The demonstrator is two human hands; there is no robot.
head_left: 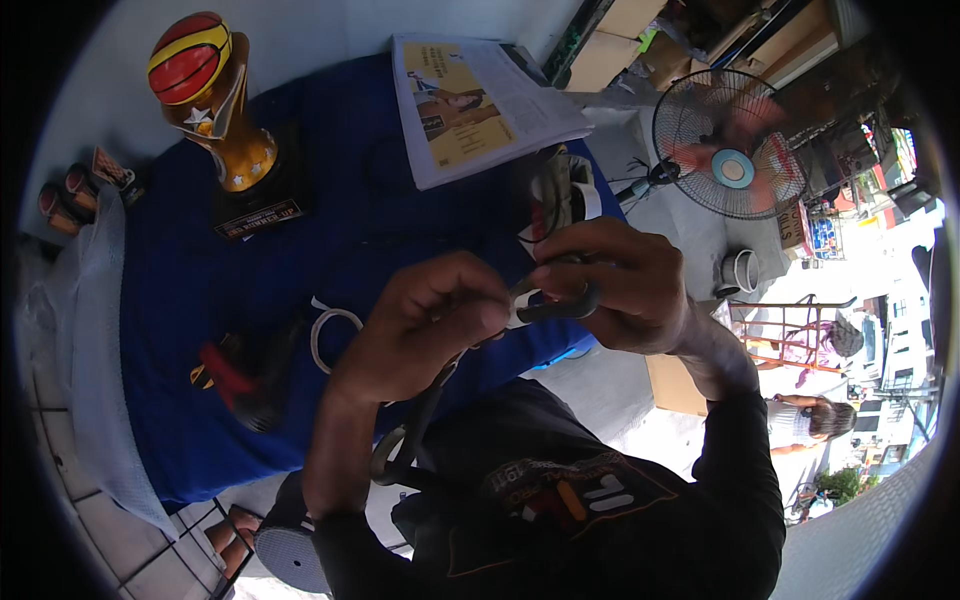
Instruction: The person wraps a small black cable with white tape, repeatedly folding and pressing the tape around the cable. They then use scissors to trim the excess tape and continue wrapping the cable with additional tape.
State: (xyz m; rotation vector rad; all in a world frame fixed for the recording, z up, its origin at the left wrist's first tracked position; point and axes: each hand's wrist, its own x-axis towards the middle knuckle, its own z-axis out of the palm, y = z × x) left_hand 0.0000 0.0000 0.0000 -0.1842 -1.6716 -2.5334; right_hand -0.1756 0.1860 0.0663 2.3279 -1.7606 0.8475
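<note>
My left hand point(425, 325) and my right hand point(625, 285) meet above the edge of the blue-covered table point(270, 440), both closed on a dark curved bar or tube point(570, 305) with a small pale part point(525, 308) between my fingers. The dark piece continues down behind my left wrist toward my lap; exactly where its parts join is hidden. A white cord point(330, 315) lies in a loop left of my left hand, and a red and black tool point(240, 385) lies further left. Just above my right hand is a dark, partly hidden item point(565, 185).
A gold trophy with a ball point(235, 150) and newspapers point(470, 110) sit at the back. A standing fan point(730, 145) and white bucket point(740, 270) are right of the table. Two people point(815, 420) point(825, 345) are outside at the right. A black stool point(285, 545) is below.
</note>
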